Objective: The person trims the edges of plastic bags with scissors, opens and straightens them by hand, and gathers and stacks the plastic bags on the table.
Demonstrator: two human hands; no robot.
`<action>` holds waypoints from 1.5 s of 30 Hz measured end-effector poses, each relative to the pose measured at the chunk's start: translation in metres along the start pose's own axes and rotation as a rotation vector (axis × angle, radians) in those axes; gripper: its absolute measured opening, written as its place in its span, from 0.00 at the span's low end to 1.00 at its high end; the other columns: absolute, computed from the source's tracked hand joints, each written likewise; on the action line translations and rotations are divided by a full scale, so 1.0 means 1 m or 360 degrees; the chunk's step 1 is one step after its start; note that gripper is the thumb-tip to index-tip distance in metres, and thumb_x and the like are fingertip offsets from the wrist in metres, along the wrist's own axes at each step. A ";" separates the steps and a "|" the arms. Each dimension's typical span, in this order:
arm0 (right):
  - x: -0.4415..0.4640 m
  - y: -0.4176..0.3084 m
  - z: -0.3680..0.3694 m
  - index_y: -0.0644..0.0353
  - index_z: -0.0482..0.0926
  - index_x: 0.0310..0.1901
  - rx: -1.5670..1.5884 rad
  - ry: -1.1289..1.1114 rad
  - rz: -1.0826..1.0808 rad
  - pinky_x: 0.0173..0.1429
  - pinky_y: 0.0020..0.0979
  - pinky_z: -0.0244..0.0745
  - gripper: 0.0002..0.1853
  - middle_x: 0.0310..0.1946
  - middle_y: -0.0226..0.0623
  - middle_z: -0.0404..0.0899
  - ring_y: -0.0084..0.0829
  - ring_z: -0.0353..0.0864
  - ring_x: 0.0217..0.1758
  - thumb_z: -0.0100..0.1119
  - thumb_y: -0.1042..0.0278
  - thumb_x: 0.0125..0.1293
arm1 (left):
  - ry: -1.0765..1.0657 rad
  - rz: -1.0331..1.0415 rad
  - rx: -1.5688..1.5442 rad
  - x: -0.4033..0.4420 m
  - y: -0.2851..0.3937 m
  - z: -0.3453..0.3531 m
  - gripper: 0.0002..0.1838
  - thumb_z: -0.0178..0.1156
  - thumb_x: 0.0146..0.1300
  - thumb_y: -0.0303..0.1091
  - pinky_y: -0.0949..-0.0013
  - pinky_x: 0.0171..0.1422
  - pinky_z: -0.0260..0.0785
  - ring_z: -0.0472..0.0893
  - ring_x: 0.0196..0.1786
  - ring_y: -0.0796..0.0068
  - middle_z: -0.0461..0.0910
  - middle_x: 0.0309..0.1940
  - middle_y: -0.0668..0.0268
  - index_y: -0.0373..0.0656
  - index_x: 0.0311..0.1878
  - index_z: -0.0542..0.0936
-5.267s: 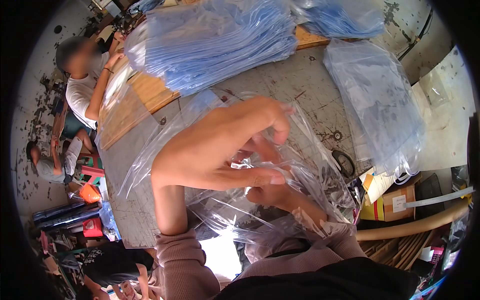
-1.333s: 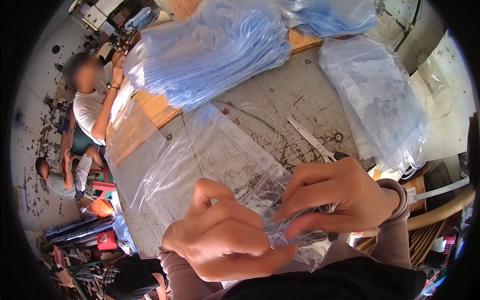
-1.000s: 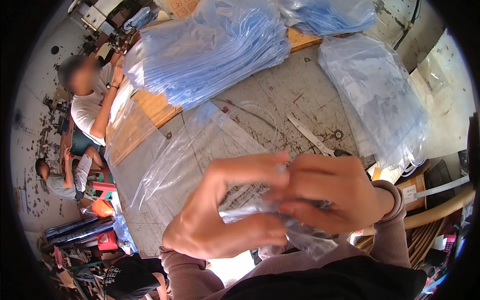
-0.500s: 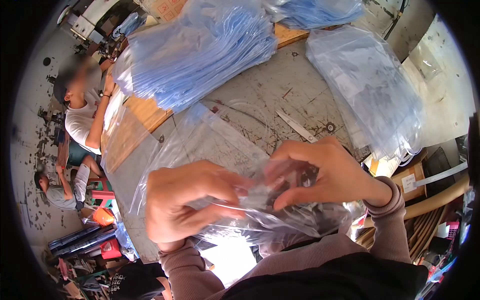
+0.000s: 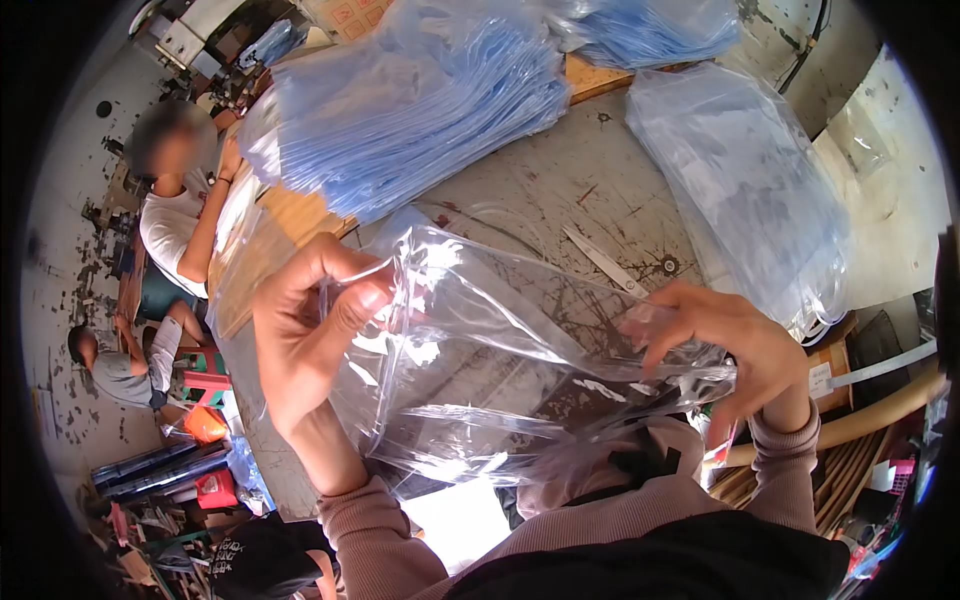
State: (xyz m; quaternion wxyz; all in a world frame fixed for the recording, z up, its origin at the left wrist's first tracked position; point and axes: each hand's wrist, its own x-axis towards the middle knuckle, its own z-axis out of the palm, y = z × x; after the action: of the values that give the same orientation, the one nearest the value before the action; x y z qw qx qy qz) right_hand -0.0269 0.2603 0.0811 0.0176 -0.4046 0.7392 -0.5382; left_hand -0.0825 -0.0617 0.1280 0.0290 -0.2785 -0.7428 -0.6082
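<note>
Hanging above the near edge of the table (image 5: 620, 150), the bag (image 5: 495, 365) could slip or crease if its pinched end escapes. That end lies between thumb and fingers of the left hand (image 5: 300, 350); the opposite end meets the right hand (image 5: 762, 352), whose grip cannot be told.

On the table (image 5: 520, 190), a large stack of plastic sheets (image 5: 420, 120) lies at the far left, and a smaller stack of sheets (image 5: 745, 190) at the right. Scissors (image 5: 603, 258) lie between the smaller stack and the clear plastic (image 5: 480, 350) in the hands.
</note>
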 end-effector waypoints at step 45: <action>0.064 -0.018 -0.006 0.61 0.76 0.54 -0.0677 0.0508 0.0094 0.47 0.29 0.73 0.19 0.44 0.41 0.81 0.29 0.81 0.44 0.60 0.71 0.60 | 0.0156 0.0079 0.0174 0.019 0.002 0.018 0.11 0.69 0.51 0.21 0.74 0.43 0.77 0.83 0.39 0.76 0.82 0.34 0.57 0.34 0.26 0.72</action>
State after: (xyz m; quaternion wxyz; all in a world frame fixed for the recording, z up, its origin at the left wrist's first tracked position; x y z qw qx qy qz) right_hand -0.0621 0.2242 0.1243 -0.1689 -0.2875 0.8405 -0.4271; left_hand -0.0919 -0.0374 0.1323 0.0956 -0.2647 -0.7655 -0.5786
